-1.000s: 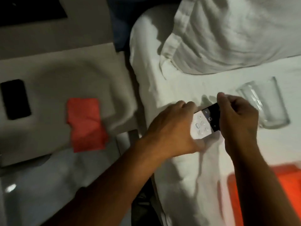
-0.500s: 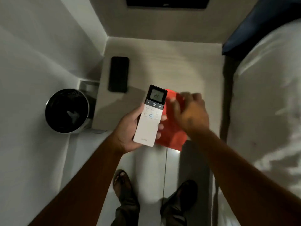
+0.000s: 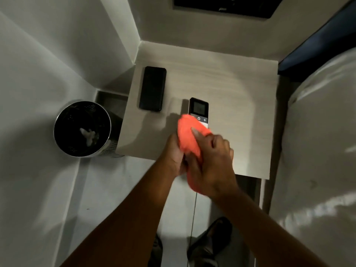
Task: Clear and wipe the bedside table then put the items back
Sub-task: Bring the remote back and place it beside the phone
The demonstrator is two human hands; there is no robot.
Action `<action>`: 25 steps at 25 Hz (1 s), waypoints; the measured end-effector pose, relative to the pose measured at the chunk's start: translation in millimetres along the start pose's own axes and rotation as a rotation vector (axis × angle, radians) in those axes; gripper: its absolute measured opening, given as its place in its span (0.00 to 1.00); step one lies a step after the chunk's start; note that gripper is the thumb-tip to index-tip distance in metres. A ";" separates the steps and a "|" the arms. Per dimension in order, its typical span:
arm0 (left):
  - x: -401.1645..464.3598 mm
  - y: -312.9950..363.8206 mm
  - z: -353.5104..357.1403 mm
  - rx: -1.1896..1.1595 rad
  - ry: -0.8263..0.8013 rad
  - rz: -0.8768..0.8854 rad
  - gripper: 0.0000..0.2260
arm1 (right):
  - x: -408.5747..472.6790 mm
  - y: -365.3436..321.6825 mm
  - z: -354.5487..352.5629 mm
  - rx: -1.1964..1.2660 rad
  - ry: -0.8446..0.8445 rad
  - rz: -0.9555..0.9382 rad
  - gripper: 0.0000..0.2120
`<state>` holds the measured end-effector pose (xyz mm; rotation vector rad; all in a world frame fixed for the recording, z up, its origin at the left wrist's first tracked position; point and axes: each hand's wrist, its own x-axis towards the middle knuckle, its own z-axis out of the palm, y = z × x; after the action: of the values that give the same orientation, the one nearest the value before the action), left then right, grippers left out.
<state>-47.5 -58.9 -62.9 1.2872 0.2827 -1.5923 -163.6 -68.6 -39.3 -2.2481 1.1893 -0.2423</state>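
Observation:
A white remote control (image 3: 199,110) with a dark screen is held over the front of the pale bedside table (image 3: 240,97). My left hand (image 3: 174,153) grips its lower end. My right hand (image 3: 212,166) presses an orange cloth (image 3: 187,135) over the remote's body, so only the screen end shows. A black phone (image 3: 152,88) lies flat on the table's left side, apart from both hands.
A round metal bin (image 3: 82,129) with crumpled paper inside stands on the floor left of the table. The white bed (image 3: 323,151) runs along the right edge. A dark panel (image 3: 221,4) is set in the wall behind. My shoes (image 3: 210,241) show below.
My right hand picked the orange cloth up off the table and brought it onto the remote. My left hand moved the remote forward and to the right; earlier both hands took it from the bed.

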 end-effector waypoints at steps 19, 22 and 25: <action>41.1 29.3 9.1 0.158 0.068 0.079 0.27 | 33.2 13.8 -30.8 0.061 -0.115 0.166 0.25; 54.1 49.0 24.3 0.541 0.306 0.363 0.16 | 26.3 43.4 -34.6 -0.049 -0.074 0.430 0.26; 65.8 61.8 35.3 1.031 0.502 0.480 0.27 | 29.1 62.2 -20.3 -0.255 -0.139 0.488 0.29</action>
<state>-12.3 -147.8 -79.1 2.3190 -0.6009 -0.9494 -198.3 -127.3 -61.1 -2.0532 1.7164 0.2651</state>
